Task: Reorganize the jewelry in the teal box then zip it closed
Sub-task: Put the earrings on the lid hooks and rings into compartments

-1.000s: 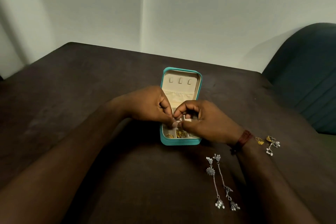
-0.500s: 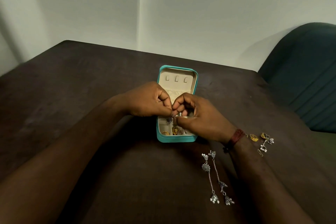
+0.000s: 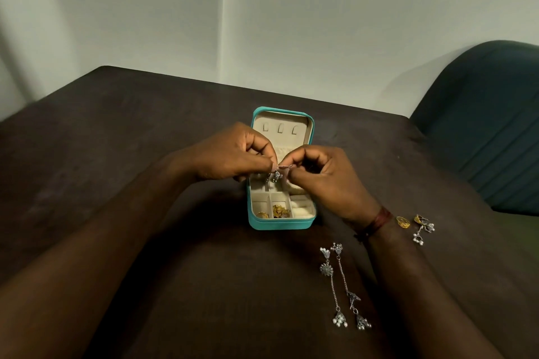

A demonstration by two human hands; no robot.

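Teal box (image 3: pixel 280 224) is set at table centre, lid laid open away from the person, zip not done up. Cream lining is exposed, and three small tabs are seen on the lid panel.

Both hands are held over the rear half of the tray. Left hand (image 3: pixel 233 154) is curled, with thumb and forefinger pinched on one end of a thin chain (image 3: pixel 284 166). Right hand (image 3: pixel 329 178) is curled likewise, with the other end pinched at its fingertips. A short span of chain is stretched roughly level between the two pinches. Two small silver bell drops (image 3: pixel 276 176) are hung just below the left fingertips, above the rear compartments. Whether they are joined to the chain cannot be told.

In the front row of the tray, a gold ring (image 3: pixel 262 214) is lodged in the left compartment and a heap of gold chain (image 3: pixel 281 211) in the middle one. Cream padded rolls are seen in the right one.

On the dark table (image 3: pixel 116 154), a pair of long silver earrings (image 3: pixel 326 269) is laid side by side near the right forearm, apart from the box. Past the right wrist a second gold ring (image 3: pixel 403 221) is laid, with a small cluster of gold and silver pieces (image 3: pixel 423 229) just beside it. A dark red band (image 3: pixel 379 220) is worn on the right wrist.

A teal chair (image 3: pixel 481 125) is placed at far right.
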